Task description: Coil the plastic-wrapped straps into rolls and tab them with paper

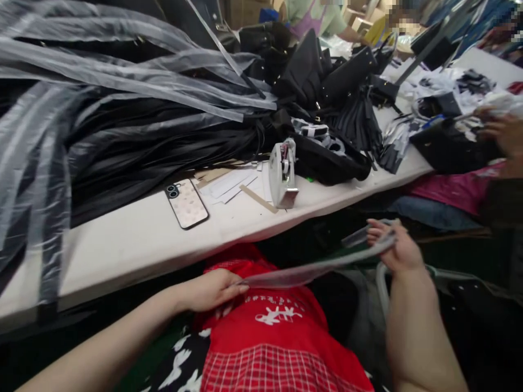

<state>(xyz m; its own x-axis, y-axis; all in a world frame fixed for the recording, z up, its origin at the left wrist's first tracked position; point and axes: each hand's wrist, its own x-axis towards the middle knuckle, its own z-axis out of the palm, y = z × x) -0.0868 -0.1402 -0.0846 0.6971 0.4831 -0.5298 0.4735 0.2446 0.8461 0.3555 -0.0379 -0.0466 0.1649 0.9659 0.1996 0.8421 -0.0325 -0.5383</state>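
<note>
- In my head view, the tape dispenser (283,177) stands upright near the front edge of the white table (122,239), and I take every place from it.
- The clear plastic strip (302,274) is off the table, below the dispenser in my view, running from one hand to the other across the front of a red apron (281,337).
- My left hand (224,288), below and left of the dispenser, has its fingers closed on one end of the strip, right against the apron.
- My right hand (398,245), below and right of the dispenser, is raised higher, fingers curled shut around the strip; a short loose length sticks out beyond its fingers, towards the left.
- Just left of the dispenser I see white papers (232,185) and a narrow brown strip (258,198) lying on the table.
- Farther left of it, a phone (188,204) lies with its camera side up.
- Beyond the phone, up and left of the dispenser, spreads a big heap of long black straps (143,152), many in clear wrapping.
- Behind the dispenser and to its right I have black bags (302,71) and a bunch of short black strips (359,122).
- Far right of it, another person's hand (506,133) is by a black piece (449,144); blur keeps me from telling its grip.
</note>
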